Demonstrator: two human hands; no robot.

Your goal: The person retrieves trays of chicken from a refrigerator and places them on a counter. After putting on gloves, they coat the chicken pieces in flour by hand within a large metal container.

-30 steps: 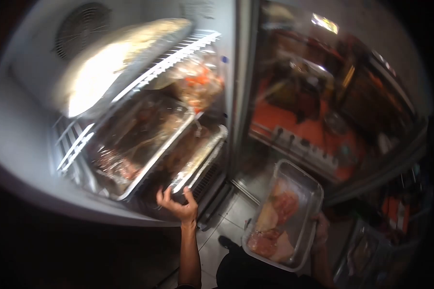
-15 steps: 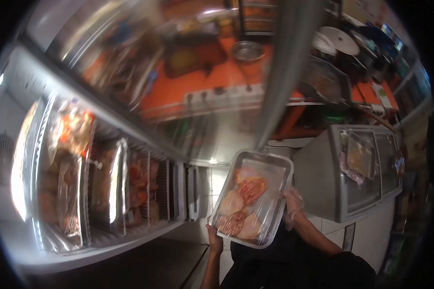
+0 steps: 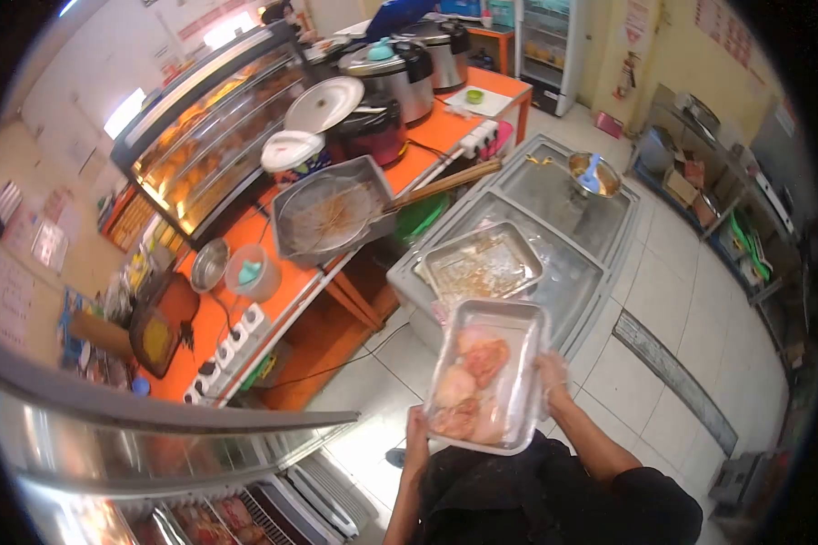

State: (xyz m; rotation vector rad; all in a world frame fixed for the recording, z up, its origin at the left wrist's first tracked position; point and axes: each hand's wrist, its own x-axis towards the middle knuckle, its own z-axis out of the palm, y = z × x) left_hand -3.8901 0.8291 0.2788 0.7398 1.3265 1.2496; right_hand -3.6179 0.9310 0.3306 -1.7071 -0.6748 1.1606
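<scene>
A rectangular metal tray (image 3: 524,400) is held in front of my body, between both hands. Several pieces of raw chicken (image 3: 482,361) lie along its left side; a sheen over them looks like clear film. My left hand (image 3: 415,440) grips the tray's near left corner. On the right edge, my right hand (image 3: 552,377), in a clear plastic glove, closes around the rim, its fingers partly hidden. Just beyond is a second metal tray (image 3: 482,263) with pale residue, resting on the glass-topped chest freezer (image 3: 563,304).
An upright fridge with its glass door (image 3: 200,427) swung open stands lower left. An orange table (image 3: 291,295) carries a grey basin (image 3: 336,204), pots and a heated display case (image 3: 218,136). A metal bowl (image 3: 595,173) with a blue utensil sits on the freezer. Shelves (image 3: 709,163) line the right.
My view has swung right, away from the open fridge toward the chest freezer. The tray of chicken, still in both hands, is now close to the freezer's near edge.
</scene>
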